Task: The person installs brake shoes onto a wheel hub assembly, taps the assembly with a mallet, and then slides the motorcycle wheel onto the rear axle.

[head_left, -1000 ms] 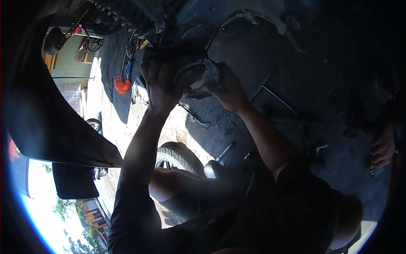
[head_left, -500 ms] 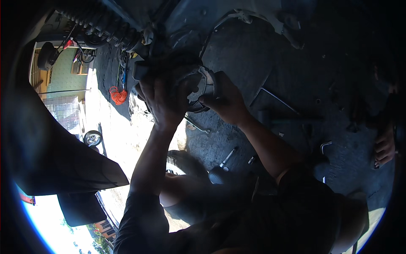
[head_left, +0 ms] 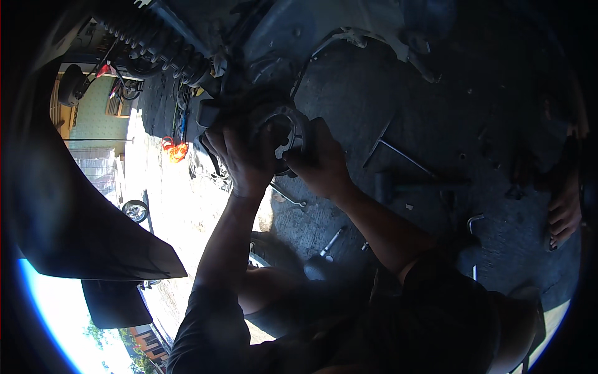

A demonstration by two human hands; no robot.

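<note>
A dark, ring-shaped metal part [head_left: 300,124] sits between my hands, just below a vehicle's coil spring [head_left: 156,48]. My left hand [head_left: 242,161] is closed round its left side, with the thumb reaching into the ring's opening. On the opposite side, my right hand [head_left: 324,163] grips the rim, thumb at the near edge and fingers behind. Deep shadow hides the far side of the part, so I cannot tell how it joins the suspension there.
On the dark floor lie a T-shaped wrench [head_left: 408,157], a spanner [head_left: 288,196], a ratchet [head_left: 333,242] and a bent tool [head_left: 474,222]. A tyre [head_left: 274,250] is beside my leg. Dark bodywork [head_left: 118,240] juts in at left. Another person's bare foot [head_left: 564,218] shows at far right.
My right hand and the ring's right rim have moved left, closer to my left hand. The ring looks turned, its opening seen at a different angle. The whole view has shifted slightly.
</note>
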